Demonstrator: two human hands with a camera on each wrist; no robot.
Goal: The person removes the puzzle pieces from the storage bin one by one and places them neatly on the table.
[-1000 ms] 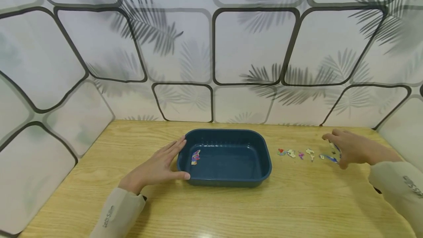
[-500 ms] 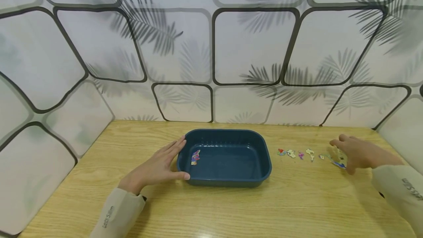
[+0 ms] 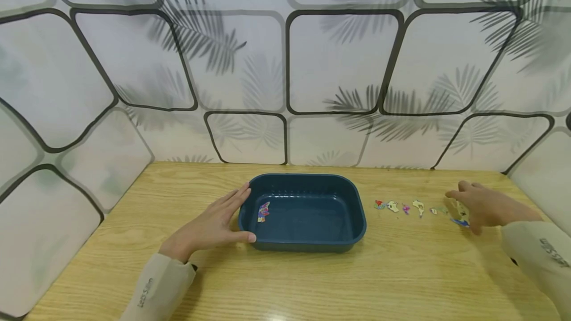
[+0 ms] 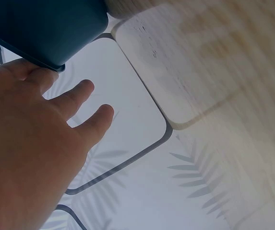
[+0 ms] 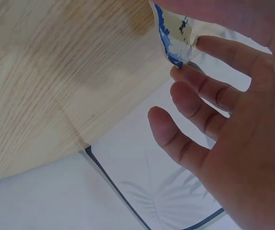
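Note:
My left hand point(image 3: 209, 224) lies against the left end of a dark blue rectangular tub point(image 3: 303, 247), its fingers straight and spread along the rim. In the left wrist view, the tub point(image 4: 75, 33) overlaps the fingertips of the left hand point(image 4: 41, 124). Inside the tub, near its left end, is a purple and pink cut-out point(image 3: 263, 212). Over the table's right side, my right hand point(image 3: 486, 207) pinches a thin cream and blue printed cut-out point(image 5: 173, 36) between thumb and fingertips. The lower fingers of the right hand point(image 5: 228, 115) are bent loosely away from it.
Small cut-outs lie in a row right of the tub: a red and blue one point(image 3: 379, 204), a cream one point(image 3: 392, 206), a pink one point(image 3: 406, 209) and several others. A patterned wall point(image 3: 330, 137) borders the wooden table point(image 3: 321, 281) at the back.
My right hand has moved a little to the right with the cream and blue cut-out, then nearly stopped. The left hand and the tub have stayed in place.

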